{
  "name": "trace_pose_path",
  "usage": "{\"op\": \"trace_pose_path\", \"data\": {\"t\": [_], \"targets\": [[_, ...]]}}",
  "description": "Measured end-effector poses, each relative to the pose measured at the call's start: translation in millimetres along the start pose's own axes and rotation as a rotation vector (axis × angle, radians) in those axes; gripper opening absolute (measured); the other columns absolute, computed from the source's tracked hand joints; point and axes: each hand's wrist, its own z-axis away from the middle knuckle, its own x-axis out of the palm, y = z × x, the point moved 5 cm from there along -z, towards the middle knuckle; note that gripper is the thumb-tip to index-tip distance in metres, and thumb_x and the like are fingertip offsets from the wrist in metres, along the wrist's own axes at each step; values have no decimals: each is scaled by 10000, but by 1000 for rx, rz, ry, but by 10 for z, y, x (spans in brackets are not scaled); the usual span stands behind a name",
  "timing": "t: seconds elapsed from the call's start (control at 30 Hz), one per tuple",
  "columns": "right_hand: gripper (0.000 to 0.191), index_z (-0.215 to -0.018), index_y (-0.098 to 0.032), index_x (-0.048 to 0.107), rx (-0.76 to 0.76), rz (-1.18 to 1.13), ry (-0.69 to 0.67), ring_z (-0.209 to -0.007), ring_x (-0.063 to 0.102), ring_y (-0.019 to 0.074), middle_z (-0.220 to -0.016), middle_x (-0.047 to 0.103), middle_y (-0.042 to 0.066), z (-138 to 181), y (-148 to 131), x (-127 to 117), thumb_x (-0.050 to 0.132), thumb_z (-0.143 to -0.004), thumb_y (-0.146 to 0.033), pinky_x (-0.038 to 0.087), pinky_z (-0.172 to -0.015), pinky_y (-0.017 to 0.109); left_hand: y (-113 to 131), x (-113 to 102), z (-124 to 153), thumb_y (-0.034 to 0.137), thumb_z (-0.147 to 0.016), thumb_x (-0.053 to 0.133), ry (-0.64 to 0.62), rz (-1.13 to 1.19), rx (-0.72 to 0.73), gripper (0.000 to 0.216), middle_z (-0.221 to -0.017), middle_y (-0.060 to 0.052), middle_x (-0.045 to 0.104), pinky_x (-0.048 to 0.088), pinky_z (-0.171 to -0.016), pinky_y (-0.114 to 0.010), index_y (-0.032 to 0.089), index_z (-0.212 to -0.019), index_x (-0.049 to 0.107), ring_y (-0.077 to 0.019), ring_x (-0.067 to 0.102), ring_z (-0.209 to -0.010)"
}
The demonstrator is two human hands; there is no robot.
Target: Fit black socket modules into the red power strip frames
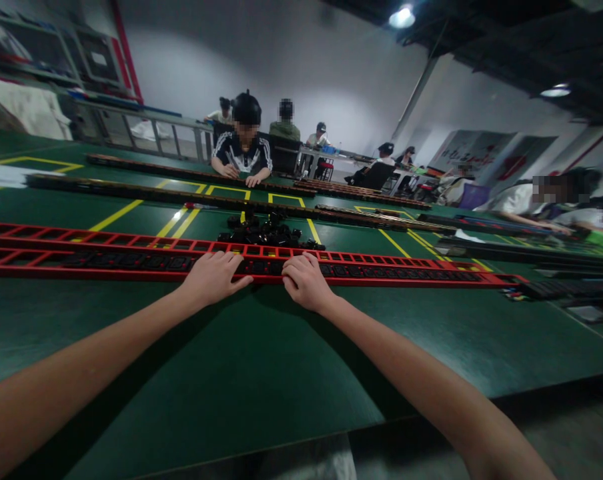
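A long red slotted frame (406, 281) lies across the green table, with a row of square black parts (136, 261) set in its slots. Over its middle rests my left hand (214, 277), fingers laid across the frame and thumb stretched out to the right. My right hand (306, 280) is a short way to the right, fingers curled down at the frame; anything under its fingertips is hidden. More black parts (169, 263) show beside my left hand. Just behind the frame lies a loose heap of small black pieces (261, 232).
Yellow lines mark the green table (261, 380). Long dark strips (181, 195) lie farther back. Across the table, a person in a dark cap (241, 150) bends over a strip. Black bars (571, 290) lie at the right, where another person (526, 200) leans in.
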Motion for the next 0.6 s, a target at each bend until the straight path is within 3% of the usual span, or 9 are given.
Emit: {"op": "trace_pose_path", "data": {"t": [0.17,0.33,0.6], "targets": [[411,-1383,-157,598,-11,-17,-61,-1422,522,304,-1520,580,187,-7,-40,32,598,-975,-209,312,-1231,577,11,-11,5,586,-1008,484,-3,-8,3,583,-1153,-209,744,524,-921,-469,91,-1231,696,-362,702,-1063],[413,-1394,-138,614,-29,0,-172,-1435,530,308,-1498,607,190,-34,-61,67,599,-990,-218,389,-1206,566,3,3,4,605,-1012,460,0,-17,11,625,-1188,-216,736,522,-917,-471,78,-1271,675,-368,697,-1075],[410,-1378,-108,614,-63,-17,-126,-1418,531,325,-1497,597,211,-20,-52,66,596,-978,-197,383,-1203,574,16,-11,5,601,-1025,432,-28,-58,8,603,-1180,-195,738,524,-910,-453,95,-1250,671,-350,698,-1071]]}}
